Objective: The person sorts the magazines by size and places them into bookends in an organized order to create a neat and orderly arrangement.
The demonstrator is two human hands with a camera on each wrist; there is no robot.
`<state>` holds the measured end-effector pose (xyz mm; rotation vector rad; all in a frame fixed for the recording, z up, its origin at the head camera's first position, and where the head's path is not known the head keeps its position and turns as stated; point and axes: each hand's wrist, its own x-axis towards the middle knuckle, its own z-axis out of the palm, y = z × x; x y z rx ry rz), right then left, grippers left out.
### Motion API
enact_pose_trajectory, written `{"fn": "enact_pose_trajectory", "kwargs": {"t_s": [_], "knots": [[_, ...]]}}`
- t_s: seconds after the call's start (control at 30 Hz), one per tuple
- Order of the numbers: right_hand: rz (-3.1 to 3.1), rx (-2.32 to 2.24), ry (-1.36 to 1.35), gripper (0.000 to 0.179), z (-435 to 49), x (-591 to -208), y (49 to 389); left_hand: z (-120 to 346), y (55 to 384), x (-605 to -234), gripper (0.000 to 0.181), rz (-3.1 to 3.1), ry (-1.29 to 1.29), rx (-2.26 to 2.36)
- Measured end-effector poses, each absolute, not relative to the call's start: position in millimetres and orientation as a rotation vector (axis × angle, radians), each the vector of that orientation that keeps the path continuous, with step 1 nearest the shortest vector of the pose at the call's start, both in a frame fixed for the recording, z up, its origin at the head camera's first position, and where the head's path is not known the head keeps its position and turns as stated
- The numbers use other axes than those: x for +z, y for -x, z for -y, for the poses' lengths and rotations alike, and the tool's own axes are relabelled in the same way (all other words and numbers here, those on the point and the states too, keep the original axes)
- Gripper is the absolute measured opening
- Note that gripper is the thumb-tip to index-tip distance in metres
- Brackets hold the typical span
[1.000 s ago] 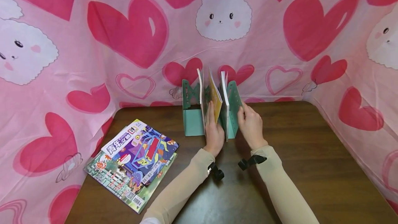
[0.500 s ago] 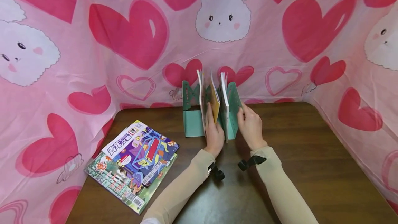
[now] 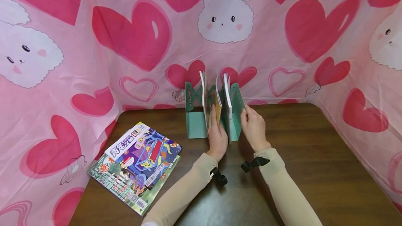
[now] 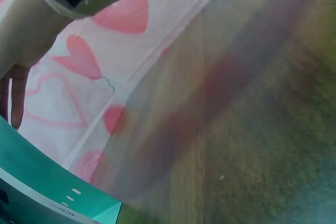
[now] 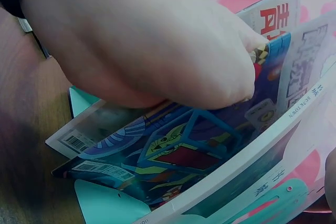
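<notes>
Left hand (image 3: 218, 142), straight-fingered, touches a thin yellow-edged paper magazine (image 3: 219, 110); right hand (image 3: 255, 128) pinches the green perforated metal rack (image 3: 237, 114) at three o'clock (if it slid, magazines could topple).

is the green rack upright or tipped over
Upright: in the head view, the green rack stands on the table, magazines on edge between its end plates, right hand at one end.

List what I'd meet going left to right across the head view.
Overlapping magazines lying flat → green holder's left end → left hand → green holder's right end → right hand
</notes>
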<state>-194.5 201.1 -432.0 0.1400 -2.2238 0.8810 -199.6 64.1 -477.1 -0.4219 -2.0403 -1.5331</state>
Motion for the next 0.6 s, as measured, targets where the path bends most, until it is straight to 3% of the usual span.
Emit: {"fn": "enact_pose_trajectory", "kwargs": {"t_s": [0.6], "knots": [[2.236, 0.885, -0.131, 0.032, -201.5, -430.8, 194.8, -60.2, 192.8, -476.6, 0.063, 2.035, 0.427, -1.564]]}}
